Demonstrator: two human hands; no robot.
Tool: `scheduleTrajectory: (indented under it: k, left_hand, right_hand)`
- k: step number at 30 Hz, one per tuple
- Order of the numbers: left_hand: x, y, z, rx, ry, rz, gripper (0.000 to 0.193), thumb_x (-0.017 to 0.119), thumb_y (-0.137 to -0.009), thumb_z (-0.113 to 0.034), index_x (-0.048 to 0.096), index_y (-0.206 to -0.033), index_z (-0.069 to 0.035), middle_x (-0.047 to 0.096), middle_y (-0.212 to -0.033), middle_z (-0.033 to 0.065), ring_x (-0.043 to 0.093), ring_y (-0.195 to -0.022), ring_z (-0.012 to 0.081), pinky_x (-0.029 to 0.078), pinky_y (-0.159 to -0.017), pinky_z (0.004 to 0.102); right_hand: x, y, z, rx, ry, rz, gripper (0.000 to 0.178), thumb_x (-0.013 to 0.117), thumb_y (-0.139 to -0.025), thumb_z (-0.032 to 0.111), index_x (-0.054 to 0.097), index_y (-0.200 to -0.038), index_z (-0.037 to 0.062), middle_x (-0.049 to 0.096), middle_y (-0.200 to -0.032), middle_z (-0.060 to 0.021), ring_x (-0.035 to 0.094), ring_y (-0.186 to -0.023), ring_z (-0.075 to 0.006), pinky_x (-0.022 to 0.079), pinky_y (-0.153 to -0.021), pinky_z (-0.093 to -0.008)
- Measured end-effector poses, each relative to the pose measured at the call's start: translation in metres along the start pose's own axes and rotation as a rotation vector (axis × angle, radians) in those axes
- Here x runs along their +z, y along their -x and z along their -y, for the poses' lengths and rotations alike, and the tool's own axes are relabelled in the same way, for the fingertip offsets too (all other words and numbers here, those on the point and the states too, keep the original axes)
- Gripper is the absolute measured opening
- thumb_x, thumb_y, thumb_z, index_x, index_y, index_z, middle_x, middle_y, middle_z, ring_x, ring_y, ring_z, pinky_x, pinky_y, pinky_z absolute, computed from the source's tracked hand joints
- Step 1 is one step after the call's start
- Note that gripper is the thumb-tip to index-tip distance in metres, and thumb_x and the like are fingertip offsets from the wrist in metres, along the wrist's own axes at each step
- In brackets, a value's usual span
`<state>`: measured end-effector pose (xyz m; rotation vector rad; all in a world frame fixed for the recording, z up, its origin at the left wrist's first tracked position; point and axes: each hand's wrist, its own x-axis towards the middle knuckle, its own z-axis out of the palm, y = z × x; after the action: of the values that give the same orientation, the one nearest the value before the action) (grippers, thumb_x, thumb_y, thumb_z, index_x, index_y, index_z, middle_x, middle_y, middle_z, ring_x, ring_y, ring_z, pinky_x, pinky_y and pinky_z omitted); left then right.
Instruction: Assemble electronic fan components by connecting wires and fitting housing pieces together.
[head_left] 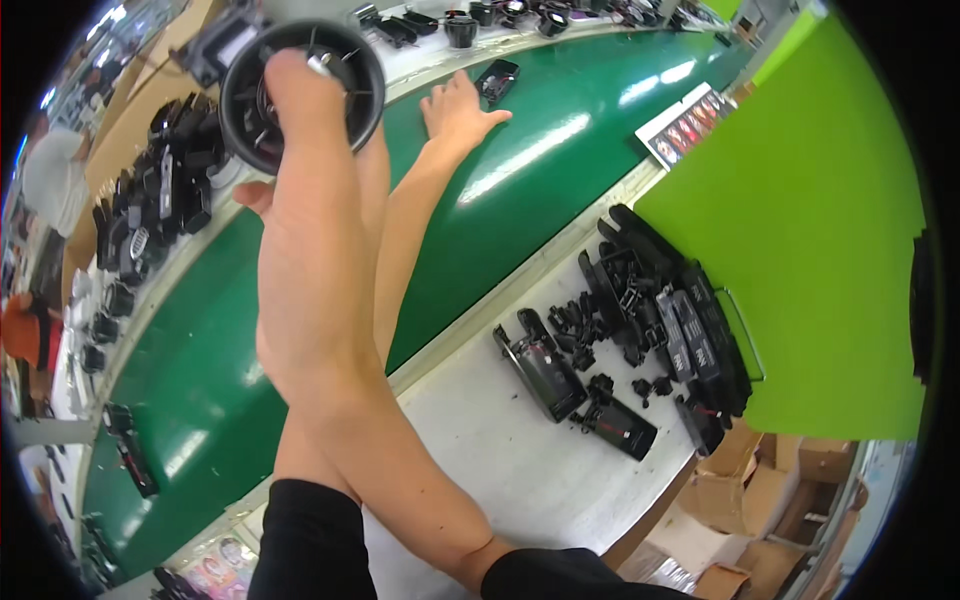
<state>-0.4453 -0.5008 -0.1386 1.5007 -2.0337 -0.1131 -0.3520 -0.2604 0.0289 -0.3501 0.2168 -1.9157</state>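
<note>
My forearms cross, the right passing in front of the left. At the upper left, my right hand [310,260] is closed on a round black housing [370,85], a wide ring with spokes and a shiny metal piece inside. One finger lies across its opening, and part of the grip is hidden behind the hand. Farther right, my left hand [458,115] is over the green belt, fingers spread and thumb stretched out to the right. A small black plastic casing [497,82] lies on the belt just beyond its fingertips; I see no hold on it.
On the white side table [470,470] lie black casings [545,375] and piles of small black parts. A bright green panel [800,230] rises at the right, with cardboard boxes [735,475] below. More black parts [165,190] line the belt's far side, where other people stand.
</note>
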Motion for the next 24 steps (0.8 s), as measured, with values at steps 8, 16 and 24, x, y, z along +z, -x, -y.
scheduleTrajectory:
  k: [8,16,24]
  left_hand:
    - [-0.001,0.002,0.022,-0.043,0.261,-0.154,0.061,0.072,-0.070,-0.033,0.050,-0.118,-0.002,0.063,-0.103,0.0166,0.058,-0.099,0.0328,0.043,-0.086,0.0418]
    - [-0.193,0.118,0.049,-0.246,1.398,-0.113,0.030,0.047,-0.095,-0.028,0.050,-0.115,-0.006,0.055,-0.090,-0.0007,0.053,-0.080,0.0129,0.047,-0.080,0.0274]
    - [-0.356,0.286,0.054,-0.505,1.639,-0.158,0.047,0.030,-0.094,-0.039,0.046,-0.117,-0.001,0.058,-0.108,0.0137,0.062,-0.089,0.0284,0.054,-0.065,0.0373]
  right_hand:
    - [0.007,0.011,0.004,0.031,0.342,-0.030,0.032,0.061,-0.083,0.035,0.056,-0.100,0.0083,0.056,-0.095,0.0012,0.049,-0.079,-0.0058,0.041,-0.065,-0.0274]
    - [-0.007,-0.012,0.009,-0.009,0.216,0.025,0.028,0.067,-0.080,0.027,0.057,-0.098,0.0094,0.062,-0.085,-0.0004,0.058,-0.072,-0.0114,0.039,-0.062,-0.0245]
    - [0.017,0.013,-0.013,0.229,0.360,0.390,0.023,0.064,-0.082,0.025,0.063,-0.099,0.0083,0.064,-0.090,-0.0011,0.055,-0.069,-0.0087,0.040,-0.057,-0.0227]
